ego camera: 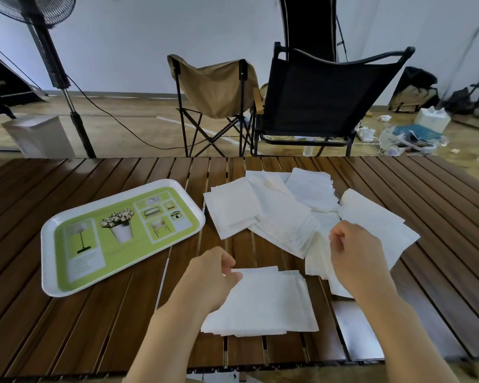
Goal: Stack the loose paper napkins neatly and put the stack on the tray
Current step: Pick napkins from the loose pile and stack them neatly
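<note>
Left hand (pixel 215 275) pinching the small white paper-napkin stack (pixel 263 302), right hand (pixel 354 252) curled over loose napkins (pixel 274 214) at one o'clock: square edges before adding.

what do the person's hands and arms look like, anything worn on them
Both arms are bare as far as the frame shows: no sleeves, gloves or watch in view. The left hand and right hand show no rings or markings; forearms enter from the bottom edge.

Right hand (pixel 356 254) fingers curled out of sight
</note>
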